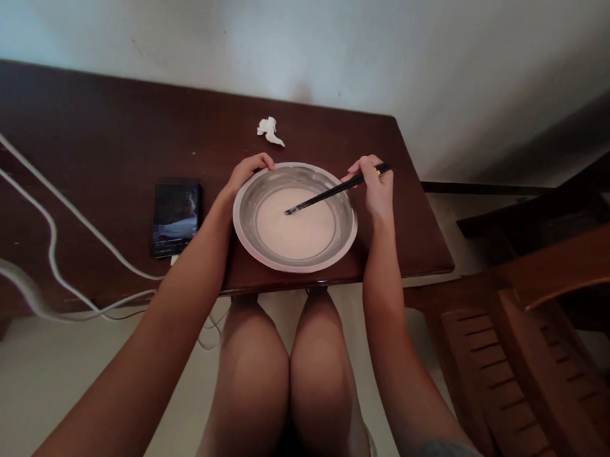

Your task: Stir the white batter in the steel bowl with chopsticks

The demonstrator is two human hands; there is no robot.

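Note:
A round metal bowl [245, 233] stands near the front edge of the dark wooden table. It holds a pale, smooth batter-like liquid [295, 235]. At the bowl's far left side, my left hand [247, 172] grips the rim, its fingers curled over the edge. My right hand [375, 184] is closed round a pair of black chopsticks [331, 192] at the bowl's right side. Their tips slant down to the left and reach the liquid near its middle; whitish residue clings to them.
Crumpled white tissue [270, 130] lies behind the bowl. Left of my forearm is a phone [176, 219] with a lit screen, and white cables [52, 226] trail over the table's left part. A slatted wooden chair [485, 355] stands at right; a wall [311, 49] rises behind the table.

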